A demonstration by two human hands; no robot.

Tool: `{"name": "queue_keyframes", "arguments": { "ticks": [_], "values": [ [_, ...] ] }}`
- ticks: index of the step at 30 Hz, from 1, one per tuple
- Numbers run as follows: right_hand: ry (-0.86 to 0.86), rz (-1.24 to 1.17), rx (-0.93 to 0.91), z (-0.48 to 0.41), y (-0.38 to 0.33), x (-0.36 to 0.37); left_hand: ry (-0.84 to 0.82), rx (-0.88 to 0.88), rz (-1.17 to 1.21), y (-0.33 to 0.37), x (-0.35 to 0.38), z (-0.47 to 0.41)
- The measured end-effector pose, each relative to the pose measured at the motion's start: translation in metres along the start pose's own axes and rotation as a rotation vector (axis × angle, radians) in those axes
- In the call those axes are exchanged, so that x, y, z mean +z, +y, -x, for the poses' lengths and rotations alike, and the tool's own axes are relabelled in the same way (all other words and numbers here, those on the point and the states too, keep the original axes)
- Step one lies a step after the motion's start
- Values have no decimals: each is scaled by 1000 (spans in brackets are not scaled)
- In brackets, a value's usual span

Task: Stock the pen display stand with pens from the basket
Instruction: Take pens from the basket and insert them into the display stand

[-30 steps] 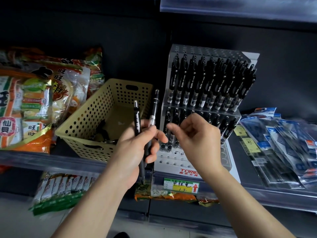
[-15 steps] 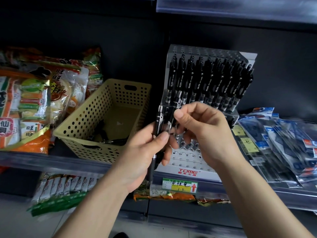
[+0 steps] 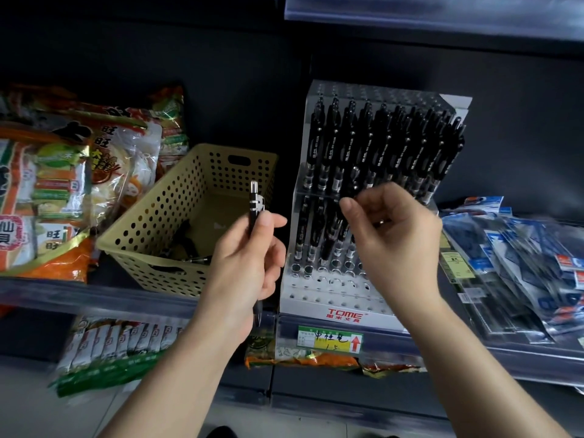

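Biggest worry is the clear acrylic tiered pen display stand (image 3: 344, 312). It sits right at the front edge of the dark shop shelf (image 3: 94, 290), so a hard push into a hole could shove it or knock the packed upper row loose. The beige perforated plastic basket (image 3: 177, 222) is just left of it with a few loose pens inside, and it's easy to clip with an elbow.

The right hand (image 3: 395, 238) is curled in front of the middle tier. I honestly can't tell whether it's pinching a pen, because everything behind it is black too. A blind poke there could miss a hole.

The left hand (image 3: 249, 260) grips one black click pen with a silver clip (image 3: 254, 203) upright between basket and stand. With that light a hold, it might slip.
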State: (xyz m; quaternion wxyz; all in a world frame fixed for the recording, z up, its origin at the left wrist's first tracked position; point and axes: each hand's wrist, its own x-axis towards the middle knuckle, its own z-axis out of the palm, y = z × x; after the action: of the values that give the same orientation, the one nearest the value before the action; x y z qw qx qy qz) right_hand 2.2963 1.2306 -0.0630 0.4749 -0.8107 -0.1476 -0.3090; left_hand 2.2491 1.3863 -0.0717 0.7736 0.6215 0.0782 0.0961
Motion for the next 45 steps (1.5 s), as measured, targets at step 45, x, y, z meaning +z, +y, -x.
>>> {"name": "queue_keyframes", "arguments": {
  "ticks": [45],
  "values": [
    [-188, 275, -58, 14, 23, 17, -74, 58, 28, -6, 4, 0]
  ]
}}
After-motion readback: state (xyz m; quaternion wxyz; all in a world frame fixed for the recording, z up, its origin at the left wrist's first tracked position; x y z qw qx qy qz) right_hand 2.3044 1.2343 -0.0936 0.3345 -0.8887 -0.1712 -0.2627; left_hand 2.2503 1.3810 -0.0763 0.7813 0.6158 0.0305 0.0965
